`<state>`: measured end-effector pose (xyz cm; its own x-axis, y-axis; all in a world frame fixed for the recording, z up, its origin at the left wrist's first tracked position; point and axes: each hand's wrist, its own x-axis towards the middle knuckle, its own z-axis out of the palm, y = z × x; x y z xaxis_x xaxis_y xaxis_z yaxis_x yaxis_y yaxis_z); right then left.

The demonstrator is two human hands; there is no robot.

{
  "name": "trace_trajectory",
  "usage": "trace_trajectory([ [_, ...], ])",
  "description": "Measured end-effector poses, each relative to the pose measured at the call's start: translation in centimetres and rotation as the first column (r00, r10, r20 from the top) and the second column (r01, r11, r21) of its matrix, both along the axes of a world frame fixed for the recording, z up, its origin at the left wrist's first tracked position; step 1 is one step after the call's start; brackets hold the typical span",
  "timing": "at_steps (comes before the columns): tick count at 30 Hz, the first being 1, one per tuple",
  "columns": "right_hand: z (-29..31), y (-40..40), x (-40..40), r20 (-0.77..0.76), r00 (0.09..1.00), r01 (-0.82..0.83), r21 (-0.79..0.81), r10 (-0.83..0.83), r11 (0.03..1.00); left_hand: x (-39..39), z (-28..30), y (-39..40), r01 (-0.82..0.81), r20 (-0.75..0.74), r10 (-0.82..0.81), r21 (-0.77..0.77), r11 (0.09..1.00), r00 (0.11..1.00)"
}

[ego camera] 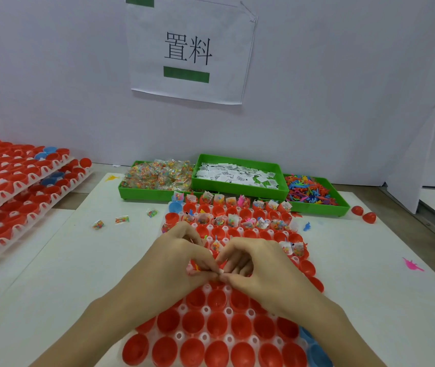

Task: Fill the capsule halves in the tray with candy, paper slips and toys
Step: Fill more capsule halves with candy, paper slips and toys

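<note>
Both hands meet over the middle of the white plastic tray of red capsule halves (219,337), fingers curled. The left hand (181,256) and right hand (250,260) pinch a small white paper slip (221,271) between their fingertips, probably folding it so it fits a cup. The far rows already hold candy packets and slips; the near rows sit bare. Three green plastic bins stand just beyond the tray within easy reach: wrapped candy (158,174), paper slips (237,174), small coloured plastic toys (311,192). Spare stacked trays (12,186) wait on the table's left
</note>
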<state>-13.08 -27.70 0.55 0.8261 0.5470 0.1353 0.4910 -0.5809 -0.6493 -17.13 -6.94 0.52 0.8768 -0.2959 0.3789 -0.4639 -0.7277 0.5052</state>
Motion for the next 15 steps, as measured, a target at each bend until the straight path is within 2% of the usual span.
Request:
trace_trajectory([
  [4, 0.3, -0.2, 0.0, -0.024, 0.999, -0.022, -0.006, 0.022, 1.000, 0.1, 0.0, -0.1, 0.004, 0.001, -0.004, 0.047, 0.999, 1.000],
  [10, -0.2, 0.7, -0.3, 0.076, 0.996, 0.055, -0.043, -0.052, 0.998, 0.3, -0.9, -0.5, -0.011, 0.059, 0.008, 0.058, 0.998, 0.998],
  [15, 0.2, 0.5, 0.2, 0.105, 0.994, 0.042, -0.079, -0.034, 0.996, 0.4, -1.4, -0.2, 0.049, 0.059, -0.053, 0.065, 0.997, 0.997],
])
